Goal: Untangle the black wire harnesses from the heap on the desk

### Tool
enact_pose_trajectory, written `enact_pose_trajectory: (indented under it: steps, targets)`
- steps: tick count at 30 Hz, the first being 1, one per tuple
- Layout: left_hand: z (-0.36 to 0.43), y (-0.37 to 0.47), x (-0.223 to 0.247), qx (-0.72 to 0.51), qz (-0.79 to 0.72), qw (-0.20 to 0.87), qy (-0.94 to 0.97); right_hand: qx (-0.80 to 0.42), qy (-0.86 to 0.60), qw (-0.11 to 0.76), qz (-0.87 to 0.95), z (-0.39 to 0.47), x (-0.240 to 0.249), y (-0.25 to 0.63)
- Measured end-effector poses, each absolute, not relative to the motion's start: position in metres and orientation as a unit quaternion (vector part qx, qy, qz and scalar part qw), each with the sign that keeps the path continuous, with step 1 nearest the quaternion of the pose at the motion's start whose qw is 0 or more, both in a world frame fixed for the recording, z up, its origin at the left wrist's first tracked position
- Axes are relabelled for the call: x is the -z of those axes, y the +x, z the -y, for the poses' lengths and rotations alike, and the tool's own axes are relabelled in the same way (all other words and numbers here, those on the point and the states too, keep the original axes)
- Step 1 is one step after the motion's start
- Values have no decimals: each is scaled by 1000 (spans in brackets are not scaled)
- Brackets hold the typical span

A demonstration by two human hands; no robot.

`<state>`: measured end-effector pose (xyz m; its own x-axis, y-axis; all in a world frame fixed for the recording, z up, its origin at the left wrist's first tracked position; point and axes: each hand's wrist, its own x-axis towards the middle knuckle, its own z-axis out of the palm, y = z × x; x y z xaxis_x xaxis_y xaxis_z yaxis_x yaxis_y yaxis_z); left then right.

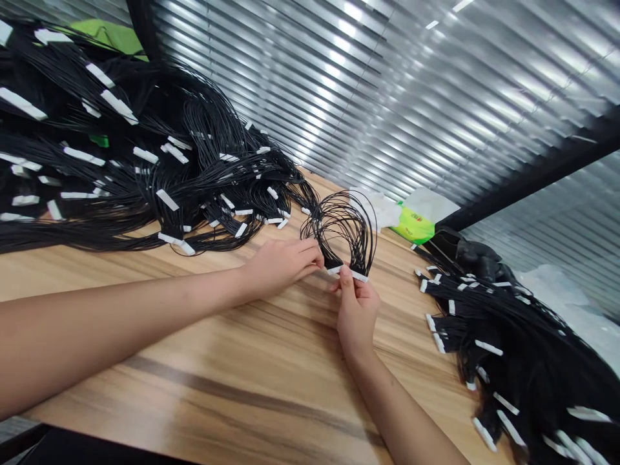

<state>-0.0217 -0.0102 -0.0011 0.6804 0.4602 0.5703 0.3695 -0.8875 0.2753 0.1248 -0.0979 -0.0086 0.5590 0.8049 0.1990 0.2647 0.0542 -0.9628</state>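
Note:
A looped black wire harness (356, 226) with white connectors stands up from the wooden table's middle. My right hand (359, 310) pinches it at the white connector end, thumb on top. Just left of it, my left hand (288, 265) has its fingers curled together beside the other end of the loop, near the second white connector (334, 269). Whatever the left fingertips hold, if anything, is hidden. The wires arch away from me above both hands.
A large heap of black wire harnesses (194, 142) with white connectors covers the left back. Another pile (508, 342) lies at the right. A bright green packet (414, 225) and white plastic sit at the back edge of the table (232, 374), before a corrugated metal wall (300, 77).

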Motion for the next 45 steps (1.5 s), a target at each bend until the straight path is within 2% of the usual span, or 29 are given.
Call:
enact_pose_trajectory:
  steps: [4,13,21,31,45]
  targets:
    - [8,-26,1,-387,-208,103,892,-224,-635,612,415,101,7,124]
    - [6,-27,2,-448,-150,23,881,-257,-619,624,402,101,9,122]
    - [8,-27,0,-425,-215,123,871,-269,-604,641,390,100,11,122]
    - [8,-25,0,-461,-186,79,864,-384,-521,710,276,92,16,122]
    - [7,-23,0,-449,-188,65,871,-390,-512,719,263,92,16,124]
